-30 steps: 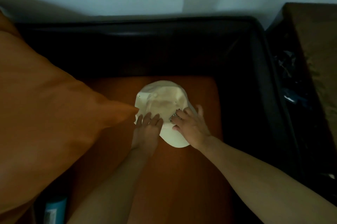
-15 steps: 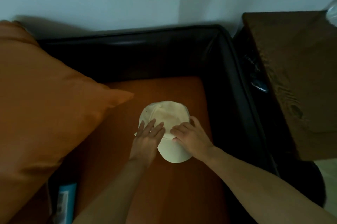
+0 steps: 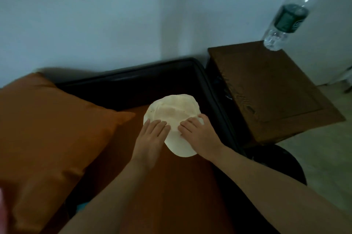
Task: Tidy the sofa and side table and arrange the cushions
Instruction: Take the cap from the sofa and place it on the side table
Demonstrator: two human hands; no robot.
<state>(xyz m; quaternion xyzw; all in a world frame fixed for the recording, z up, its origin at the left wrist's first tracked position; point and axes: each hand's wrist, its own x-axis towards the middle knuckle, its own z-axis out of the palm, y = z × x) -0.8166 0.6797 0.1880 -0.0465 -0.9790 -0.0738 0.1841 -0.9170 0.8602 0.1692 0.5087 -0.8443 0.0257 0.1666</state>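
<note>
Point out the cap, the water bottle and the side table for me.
cap (image 3: 172, 108): head view, on its crown.
water bottle (image 3: 290, 18): head view, on its dark green label.
side table (image 3: 266, 83): head view, on a bare part of its wooden top.

1. The left of the sofa seat (image 3: 171, 195) is taken up by a large orange cushion (image 3: 47, 138), its corner reaching near the cap (image 3: 173, 111).
2. The right is walled by the dark sofa arm (image 3: 215, 104).
3. Open wood is offered across the tabletop (image 3: 276, 90); only its far corner is occupied by a bottle (image 3: 285, 18).
</note>
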